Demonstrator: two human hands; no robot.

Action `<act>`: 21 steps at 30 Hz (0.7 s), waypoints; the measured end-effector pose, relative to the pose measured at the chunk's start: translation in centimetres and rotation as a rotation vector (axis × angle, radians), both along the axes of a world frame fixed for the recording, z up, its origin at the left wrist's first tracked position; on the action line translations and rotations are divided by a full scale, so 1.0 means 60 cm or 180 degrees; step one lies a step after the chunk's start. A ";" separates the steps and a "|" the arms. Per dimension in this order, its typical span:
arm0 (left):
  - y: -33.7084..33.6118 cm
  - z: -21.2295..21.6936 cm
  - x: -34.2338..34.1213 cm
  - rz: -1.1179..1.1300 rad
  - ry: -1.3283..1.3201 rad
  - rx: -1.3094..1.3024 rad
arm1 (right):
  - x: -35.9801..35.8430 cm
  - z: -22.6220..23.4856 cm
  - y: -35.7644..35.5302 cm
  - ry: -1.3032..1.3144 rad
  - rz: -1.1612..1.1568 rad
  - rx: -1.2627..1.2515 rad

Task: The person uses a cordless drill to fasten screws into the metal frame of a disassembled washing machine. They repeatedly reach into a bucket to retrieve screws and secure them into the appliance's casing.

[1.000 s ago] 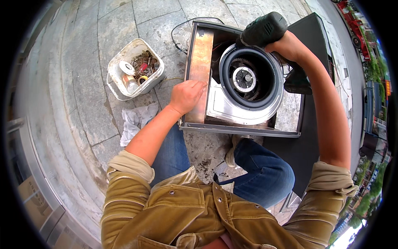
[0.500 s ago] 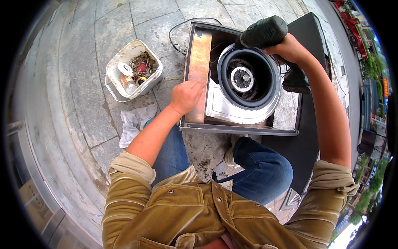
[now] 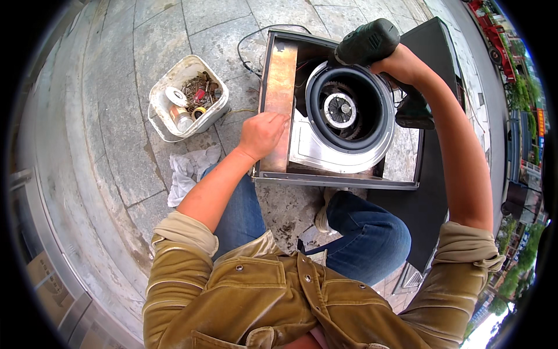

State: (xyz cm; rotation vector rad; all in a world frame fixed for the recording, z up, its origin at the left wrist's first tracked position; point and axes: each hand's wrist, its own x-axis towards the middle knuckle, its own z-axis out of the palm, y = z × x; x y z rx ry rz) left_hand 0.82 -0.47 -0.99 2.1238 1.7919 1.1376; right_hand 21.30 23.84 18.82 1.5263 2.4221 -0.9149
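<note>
- Nearest, at 6 o'clock: the person's olive jacket [image 3: 279, 302] and jeans [image 3: 366, 238], knees bent over the stone paving [image 3: 104, 116].
- A white rag [image 3: 189, 171] lies on the paving at 9 o'clock of the left forearm.
- The left hand [image 3: 261, 135] rests flat, fingers loosely curled, on the coppery strip [image 3: 280, 87] along the left side of the metal box [image 3: 343, 180]; it pinches nothing.
- Inside the box sits 1 round black fan [image 3: 349, 110], at 3 o'clock of the left hand.
- The right hand [image 3: 401, 65] is wrapped tight around a dark drill [image 3: 367, 42] at the fan's 1 o'clock rim.
- Farther, at 10 o'clock: a white tub [image 3: 163, 87] of scrap parts.
</note>
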 end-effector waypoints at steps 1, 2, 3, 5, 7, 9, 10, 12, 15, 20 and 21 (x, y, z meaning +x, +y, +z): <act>0.001 0.000 0.000 0.0004 0.0005 -0.0002 | 0.000 -0.001 0.000 -0.0009 -0.0003 0.0009; 0.001 0.001 0.000 0.0004 0.0007 -0.0004 | 0.002 -0.004 0.001 0.0072 0.0037 0.0022; 0.000 0.004 0.001 0.0002 0.0009 -0.0006 | 0.005 -0.006 0.002 0.0150 0.0075 0.0036; 0.000 0.005 0.003 0.0004 0.0025 -0.0008 | 0.019 -0.018 0.008 0.0424 0.0185 0.0062; 0.000 0.003 0.002 0.0021 0.0052 -0.0007 | 0.023 -0.023 0.010 0.0570 0.0209 0.0061; 0.001 0.002 0.002 0.0010 0.0048 -0.0007 | 0.026 -0.025 0.011 0.0607 0.0194 0.0066; 0.001 0.002 0.003 0.0002 0.0046 -0.0007 | 0.026 -0.025 0.010 0.0602 0.0192 0.0077; 0.000 0.003 0.004 0.0007 0.0073 0.0002 | 0.024 -0.019 0.006 0.0455 0.0117 0.0030; 0.001 0.004 0.006 0.0004 0.0091 0.0011 | 0.017 -0.009 -0.006 0.0302 0.0053 0.0026; -0.002 0.004 0.003 0.0019 0.0170 0.0007 | 0.004 0.006 -0.050 0.0347 -0.0066 0.0058; -0.001 0.004 0.004 0.0012 0.0199 -0.0004 | 0.007 0.006 -0.052 0.0360 -0.0072 0.0068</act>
